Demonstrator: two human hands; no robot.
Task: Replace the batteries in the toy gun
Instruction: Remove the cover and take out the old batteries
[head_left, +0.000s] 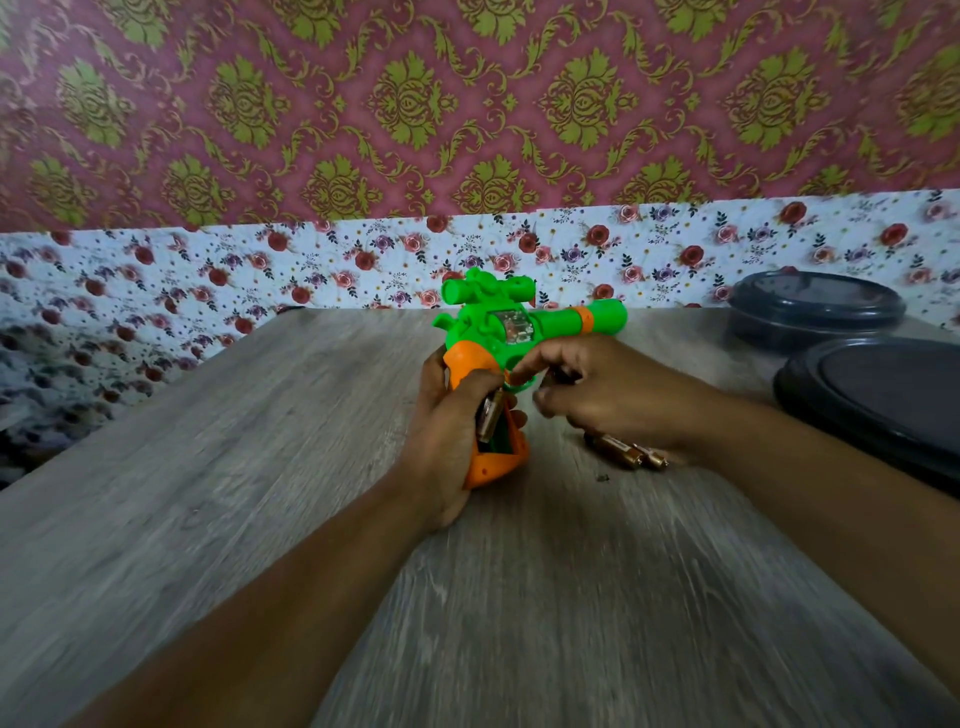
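Head view, inventory of wood-grain worktop (208, 519):

Toy gun (519, 327), green body with orange grip and orange barrel band, held upright just above mid-worktop toward far edge, barrel pointing right. Grip compartment open, one battery (491, 415) seated aslant inside, brass-coloured.

Left hand (447, 447), fingers curled round orange grip from left side, thumb lying over upper grip.

Right hand (608, 395), fingers bent and bunched at trigger guard, fingertips touching gun just right of open compartment; whether anything pinched between them, cannot tell, blurred.

Loose batteries (626, 453), at least two, lying on worktop just right of gun grip, partly under right wrist, side by side and touching.

Two dark round lidded containers: one (815, 306) at far right corner against wall, other (883, 400) nearer, along right edge, cut by frame.

Floral wallpaper strip (208, 270) behind far edge, maroon-and-gold damask above
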